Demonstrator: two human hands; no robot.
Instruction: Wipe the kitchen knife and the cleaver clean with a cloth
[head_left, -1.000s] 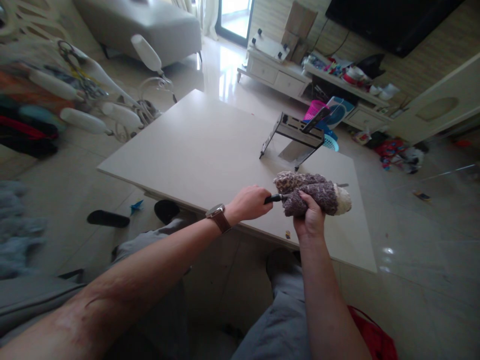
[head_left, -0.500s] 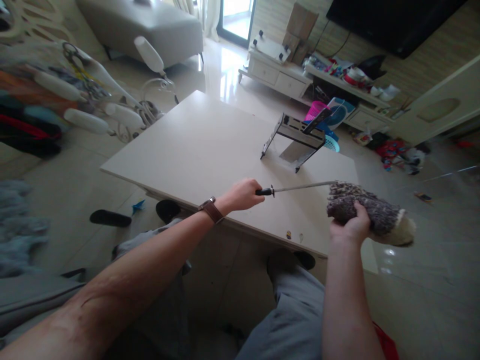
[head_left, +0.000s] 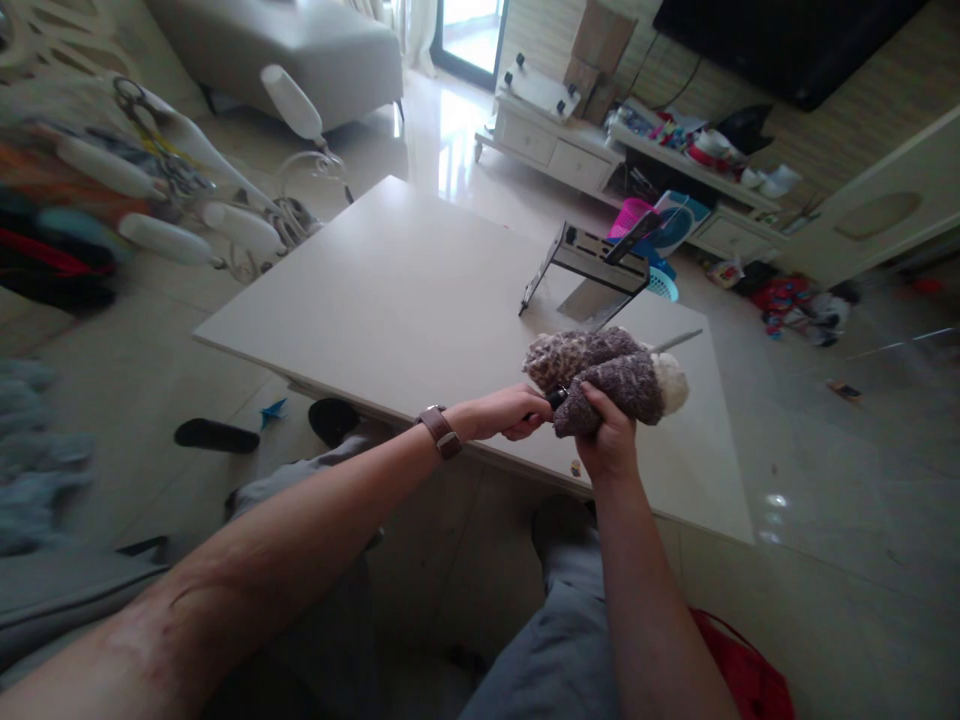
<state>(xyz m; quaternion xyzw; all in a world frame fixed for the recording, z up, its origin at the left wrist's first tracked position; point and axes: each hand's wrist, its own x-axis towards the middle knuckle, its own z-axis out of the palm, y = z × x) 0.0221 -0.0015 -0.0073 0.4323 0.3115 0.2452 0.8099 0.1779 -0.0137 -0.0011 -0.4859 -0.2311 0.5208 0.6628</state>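
Gripping: right hand (head_left: 609, 434), fingers curled on fluffy cloth (head_left: 626, 385), likely light, soft; left hand (head_left: 510, 411), fingers closed on black handle (head_left: 556, 398), likely best hold for rod (head_left: 679, 341), presumably stiff, tip beyond right fingers.

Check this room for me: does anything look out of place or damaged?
A small blue pointed object and a red-and-white heap lie loose on the shiny pale tiled floor, so they look stray. In the right hand, the fuzzy grey-brown cloth shows no clear damage.
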